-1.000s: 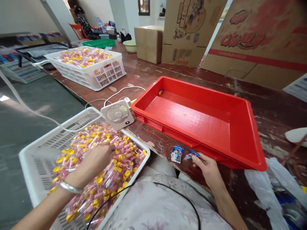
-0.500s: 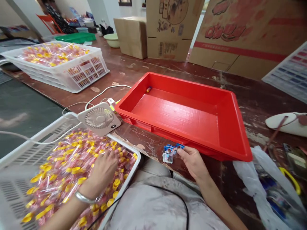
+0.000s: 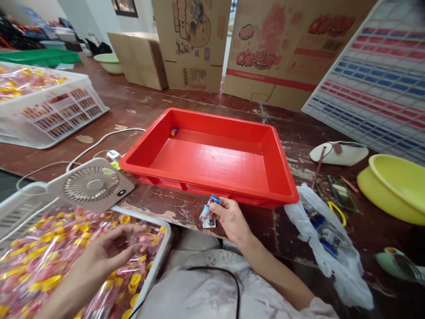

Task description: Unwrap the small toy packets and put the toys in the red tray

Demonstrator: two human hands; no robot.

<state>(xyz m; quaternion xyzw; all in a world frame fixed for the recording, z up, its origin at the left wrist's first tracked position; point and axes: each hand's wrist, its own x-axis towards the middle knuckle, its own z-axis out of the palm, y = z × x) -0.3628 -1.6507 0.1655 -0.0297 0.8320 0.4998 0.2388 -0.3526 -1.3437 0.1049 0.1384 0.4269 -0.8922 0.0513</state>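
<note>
My left hand (image 3: 111, 252) is just above the candy tubes (image 3: 43, 248), clear with pink contents and yellow caps, in the white crate. Its thumb and fingers curl around one candy tube (image 3: 146, 240), whose yellow cap points right; blur hides the exact contact. My right hand (image 3: 230, 219) pinches several small blue-and-white printed sachets (image 3: 209, 217) between thumb and fingers, over the table edge. Just beyond that hand stands a red tray (image 3: 212, 188), with one small dark-blue and yellow piece (image 3: 174, 131) in its far left corner.
A small fan (image 3: 93, 184) with a white cable rests by the crate's rim (image 3: 166, 235). Another filled white crate (image 3: 66, 110) is at left. Cardboard boxes (image 3: 195, 75) line the back. At right are a plastic bag (image 3: 332, 257), a yellow basin (image 3: 395, 190) and a phone (image 3: 343, 195).
The view has turned right, bringing the yellow basin in. My left hand has lifted from among the tubes, its fingers now around one. My right hand still pinches the sachets.
</note>
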